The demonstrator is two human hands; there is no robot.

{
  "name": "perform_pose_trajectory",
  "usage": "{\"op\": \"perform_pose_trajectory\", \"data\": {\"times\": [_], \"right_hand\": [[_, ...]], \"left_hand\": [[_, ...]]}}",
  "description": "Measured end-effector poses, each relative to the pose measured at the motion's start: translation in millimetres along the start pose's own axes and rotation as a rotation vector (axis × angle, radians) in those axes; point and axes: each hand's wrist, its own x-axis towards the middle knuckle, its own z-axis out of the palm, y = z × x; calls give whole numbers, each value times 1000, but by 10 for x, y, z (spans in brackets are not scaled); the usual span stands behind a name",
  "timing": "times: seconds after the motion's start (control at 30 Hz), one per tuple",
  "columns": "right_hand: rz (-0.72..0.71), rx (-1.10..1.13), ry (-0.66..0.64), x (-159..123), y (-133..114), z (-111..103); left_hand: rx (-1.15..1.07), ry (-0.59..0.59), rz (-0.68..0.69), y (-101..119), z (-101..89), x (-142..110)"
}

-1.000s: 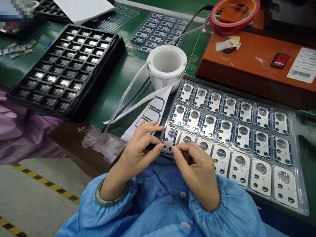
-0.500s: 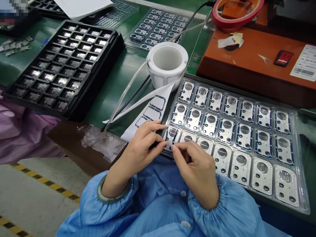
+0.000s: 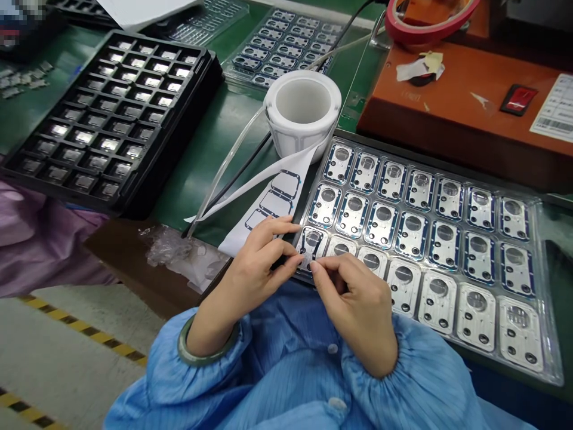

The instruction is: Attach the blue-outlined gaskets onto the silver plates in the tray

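A clear plastic tray (image 3: pixel 551 334) holds rows of small silver metal plates (image 3: pixel 437 298). Dark blue frame outlines edge the plates of its two back rows. Over the plate in the front-left pocket lies a thin dark adhesive frame (image 3: pixel 319 243), slightly askew. My left hand (image 3: pixel 264 257) pinches that frame near its lower left, thumb against index finger. From the right, my right hand (image 3: pixel 353 298) pinches its lower edge, fingertips close to the left ones. The fingers hide part of the frame. Beyond my left hand, a white backing strip (image 3: pixel 259 200) carries several similar frames.
The strip's white roll (image 3: pixel 302 113) stands behind the tray. A black compartment tray (image 3: pixel 147 152) of small metal parts sits left. An orange box (image 3: pixel 447 101) with red tape (image 3: pixel 432 36) on top stands back right. Cables (image 3: pixel 237 164) cross the green table.
Both hands stay almost in place, still pinching at the front-left plate. The view has shifted slightly; the frame looks nearly unmoved.
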Motion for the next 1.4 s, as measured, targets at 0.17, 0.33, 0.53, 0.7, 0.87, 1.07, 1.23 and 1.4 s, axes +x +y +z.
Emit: {"op": "perform_pose_trajectory", "data": {"times": [0.17, 0.33, 0.53, 0.7, 0.87, 1.07, 1.23, 1.4], "right_hand": [[-1, 6, 2, -6, -3, 3], [-3, -4, 2, -8, 2, 10], [-18, -26, 12, -7, -2, 11], [-33, -10, -38, -9, 16, -29], [-67, 2, -84, -8, 27, -79], [-90, -25, -78, -3, 45, -87], [-138, -112, -82, 2, 58, -73], [-144, -145, -114, 6, 64, -84]], "left_hand": [[4, 5, 10, -13, 8, 6], [4, 15, 20, -30, 28, -5], [18, 42, 41, -46, 49, -6], [67, 50, 84, -38, 33, 14], [71, 57, 83, -24, 32, 12], [124, 49, 80, -23, 37, 1], [154, -9, 84, -15, -9, -3], [93, -139, 25, -16, -95, -9]]}}
